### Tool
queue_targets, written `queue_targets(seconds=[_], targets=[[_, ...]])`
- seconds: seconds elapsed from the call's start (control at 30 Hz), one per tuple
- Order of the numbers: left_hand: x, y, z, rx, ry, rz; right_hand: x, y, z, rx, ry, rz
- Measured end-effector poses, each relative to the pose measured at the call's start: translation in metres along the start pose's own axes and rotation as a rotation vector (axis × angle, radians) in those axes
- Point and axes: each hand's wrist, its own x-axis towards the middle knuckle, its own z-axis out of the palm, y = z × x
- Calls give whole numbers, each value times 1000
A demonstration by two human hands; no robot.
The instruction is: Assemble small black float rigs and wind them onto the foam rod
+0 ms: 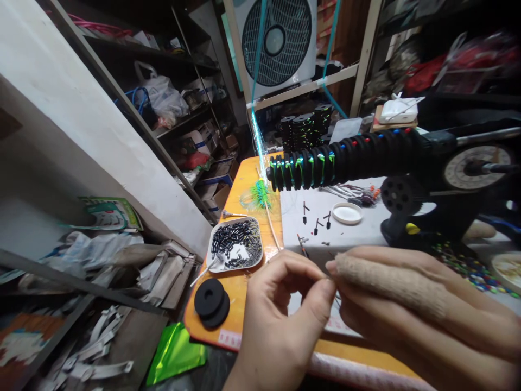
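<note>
My left hand (280, 315) is low in the middle, thumb and forefinger pinched together. My right hand (411, 304) meets it from the right, its forefinger in a tan knitted sleeve, fingers closed in a pinch too. Between the two pinches is something very thin, perhaps a fine line, too small to name. Above the hands a horizontal rod packed with black foam spools (345, 157) juts left from a black winding machine (451, 179). A white tray of small black pieces (236, 244) lies left of my hands on the orange table (248, 179).
Two loose black spools (211, 301) lie at the table's near left corner. A white lid (347, 213), small black parts and coloured beads (472, 269) sit on the white sheet. Stacked spools (303, 130) and a fan (277, 38) stand behind. Cluttered shelves and scrap fill the left.
</note>
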Motion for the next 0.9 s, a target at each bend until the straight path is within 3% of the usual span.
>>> queue_targets(seconds=[0.07,0.13,0.23,0.3,0.43,0.53,0.63,0.77,0.9], targets=[[0,-2,-1,93,28,50,4,0,-1,-48,-48,-80],[0,-5,-1,206,70,206,12,-1,-1,-75,-62,-115],[2,-11,-6,349,67,534,25,-4,0,-42,-34,12],[4,-12,-11,449,12,678,29,-4,-2,5,-40,63],[9,-6,-18,605,-93,742,27,-4,-5,88,-85,72],[10,-1,-15,545,-71,636,25,-4,-3,-29,-83,12],[10,0,-10,299,-48,320,24,-3,0,-145,-78,-60],[9,0,-5,-98,-84,-77,22,-1,0,-104,-119,-89],[10,0,-2,-239,-90,-149,18,-3,0,-115,-26,-49]])
